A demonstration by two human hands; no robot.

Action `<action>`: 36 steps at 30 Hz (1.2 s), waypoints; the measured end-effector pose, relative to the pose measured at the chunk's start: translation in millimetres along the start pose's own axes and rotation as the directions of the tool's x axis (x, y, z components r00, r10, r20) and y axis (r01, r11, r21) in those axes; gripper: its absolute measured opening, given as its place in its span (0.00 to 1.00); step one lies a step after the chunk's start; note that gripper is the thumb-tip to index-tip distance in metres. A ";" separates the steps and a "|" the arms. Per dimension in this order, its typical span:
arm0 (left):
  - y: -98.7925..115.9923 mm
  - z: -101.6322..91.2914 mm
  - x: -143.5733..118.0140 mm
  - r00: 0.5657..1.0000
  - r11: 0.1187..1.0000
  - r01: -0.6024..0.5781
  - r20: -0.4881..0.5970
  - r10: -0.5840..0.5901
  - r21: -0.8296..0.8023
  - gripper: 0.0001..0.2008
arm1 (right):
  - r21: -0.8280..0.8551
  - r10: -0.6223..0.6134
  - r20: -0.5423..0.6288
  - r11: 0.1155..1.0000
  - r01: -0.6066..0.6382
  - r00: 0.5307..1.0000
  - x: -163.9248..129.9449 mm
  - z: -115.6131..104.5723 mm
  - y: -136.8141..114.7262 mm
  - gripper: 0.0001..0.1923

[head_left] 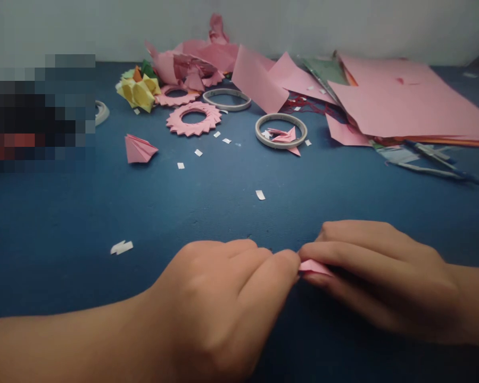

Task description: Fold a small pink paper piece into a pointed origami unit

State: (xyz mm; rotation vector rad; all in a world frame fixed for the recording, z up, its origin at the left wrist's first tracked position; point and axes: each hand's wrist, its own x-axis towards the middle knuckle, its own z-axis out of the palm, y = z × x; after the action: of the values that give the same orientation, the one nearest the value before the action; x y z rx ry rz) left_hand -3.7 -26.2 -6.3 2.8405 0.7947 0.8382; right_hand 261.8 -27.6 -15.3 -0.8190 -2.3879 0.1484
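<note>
I read the scene from the head camera. The left hand (223, 287) and the right hand (379, 271) meet low in the frame, at about 6 o'clock, on the blue table (104, 213). Between them lies a small pink paper piece (314, 267), flat against the table. Its long axis runs roughly 9 to 3 o'clock, and only a narrow strip of it shows. The right hand covers most of it, fingers closed down flat over the top and clamped on it. The left hand's fingertips (289, 261) are pinched together on the 9 o'clock end of the piece. The piece therefore lies at 3 o'clock from the left grip and under the right one, so the right hand is the nearer. I cannot tell how many folds the piece carries, since the fingers hide it. At 12 o'clock, well apart from the hands, a tape roll (281, 130) holds pink scraps; a pink paper ring (193, 118) sits at 11 o'clock. Pink sheets (403, 101) are stacked at 1 o'clock. A folded pink cone (139, 149) lies at 10 o'clock. White scraps (121, 247) are scattered on the table.
</note>
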 end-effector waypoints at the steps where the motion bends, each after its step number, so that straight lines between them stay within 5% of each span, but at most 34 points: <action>1: -2.5 -1.3 2.6 0.999 0.999 -0.035 -0.011 0.035 0.003 0.16 | 0.003 -0.010 0.004 1.000 0.010 1.000 0.4 -0.1 0.6 0.10; 7: -17.5 -15.8 11.4 0.980 0.980 -0.197 0.041 0.196 0.019 0.22 | 0.084 -0.079 0.055 0.994 0.074 0.995 5.8 -1.2 7.2 0.19; 17: -16.3 -4.7 2.5 0.992 0.992 -0.124 0.012 0.124 0.006 0.11 | -0.004 -0.141 0.036 0.990 0.141 0.989 4.7 2.2 14.6 0.08; 26: -15.7 -7.2 -0.7 0.992 0.995 -0.096 0.075 0.098 -0.034 0.05 | -0.015 -0.221 0.092 0.975 0.223 0.971 4.9 2.3 13.8 0.20; 36: -10.1 -1.6 7.4 0.996 0.994 -0.076 0.033 0.079 -0.085 0.23 | -0.010 -0.249 0.119 0.968 0.252 0.961 6.8 0.3 13.1 0.22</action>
State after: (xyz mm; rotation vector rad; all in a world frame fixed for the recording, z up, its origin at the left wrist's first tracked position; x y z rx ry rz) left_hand -3.8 -13.9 -3.5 2.8201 0.6338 0.8061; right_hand 264.2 -13.0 -15.8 -0.5246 -2.5841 0.0650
